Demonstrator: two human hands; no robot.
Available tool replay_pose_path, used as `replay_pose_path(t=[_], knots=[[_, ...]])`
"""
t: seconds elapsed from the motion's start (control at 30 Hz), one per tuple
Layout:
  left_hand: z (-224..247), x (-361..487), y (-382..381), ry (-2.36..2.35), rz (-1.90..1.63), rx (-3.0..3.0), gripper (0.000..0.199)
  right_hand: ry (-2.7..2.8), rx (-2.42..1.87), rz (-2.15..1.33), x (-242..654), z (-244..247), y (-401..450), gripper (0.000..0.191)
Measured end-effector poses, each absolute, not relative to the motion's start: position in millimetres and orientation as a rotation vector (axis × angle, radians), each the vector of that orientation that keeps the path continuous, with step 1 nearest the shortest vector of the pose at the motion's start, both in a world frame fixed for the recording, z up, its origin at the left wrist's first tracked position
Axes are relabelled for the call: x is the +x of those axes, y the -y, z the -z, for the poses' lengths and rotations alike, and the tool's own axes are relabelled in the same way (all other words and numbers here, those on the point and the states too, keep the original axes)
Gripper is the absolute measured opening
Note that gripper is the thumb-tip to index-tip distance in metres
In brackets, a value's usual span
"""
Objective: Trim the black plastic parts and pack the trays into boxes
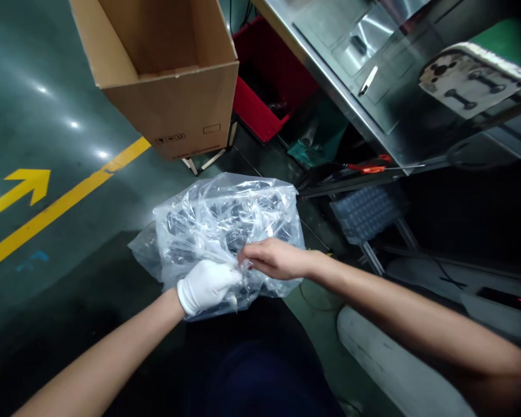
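Gloved left hand (211, 285) and bare right hand (274, 258) pinch a clear plastic bag (226, 226) spreading beneath and beyond them.

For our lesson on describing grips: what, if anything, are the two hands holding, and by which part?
The gloved left hand and bare right hand hold the clear plastic bag by bunched film near the middle of its upper surface.
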State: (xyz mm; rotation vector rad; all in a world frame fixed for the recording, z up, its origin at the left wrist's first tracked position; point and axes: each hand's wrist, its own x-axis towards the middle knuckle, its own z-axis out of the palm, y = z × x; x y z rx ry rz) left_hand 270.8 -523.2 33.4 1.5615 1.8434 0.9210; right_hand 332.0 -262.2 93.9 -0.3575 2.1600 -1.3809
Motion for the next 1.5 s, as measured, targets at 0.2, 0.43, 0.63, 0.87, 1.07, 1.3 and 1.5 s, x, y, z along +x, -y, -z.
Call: replay_pose_path(t=[0.2, 0.43, 0.63, 0.87, 1.07, 1.3, 1.5], knots=[[21, 261, 539, -1.945, -0.780, 1.150, 0.025, -2.371, -0.471, 0.642, 339, -13, 236, 0.029], [-1, 244, 494, -1.999, -0.955, 0.545, 0.033, -2.479, -0.011, 0.966, 363, 15, 263, 0.034], [-2, 242, 397, -2.022, -0.975, 0.753, 0.027, -2.453, 0.468, 1.359, 367, 22, 288, 0.023], [-10, 264, 430, -1.928, -1.047, 0.382, 0.074, -2.351, 0.727, 1.497, 371, 31, 295, 0.040], [11, 286, 439, -2.061, -1.010, 0.101, 0.040, -2.279, 0.776, 1.518, 369, 24, 293, 0.043], [33, 282, 431, -1.914, -1.236, -0.062, 0.057, -2.400, 0.681, 1.617, 387, -4, 285, 0.025], [28, 269, 440, -1.949, -1.211, 0.312, 0.031, -2.701, 0.256, 1.184, 360, -28, 287, 0.028]])
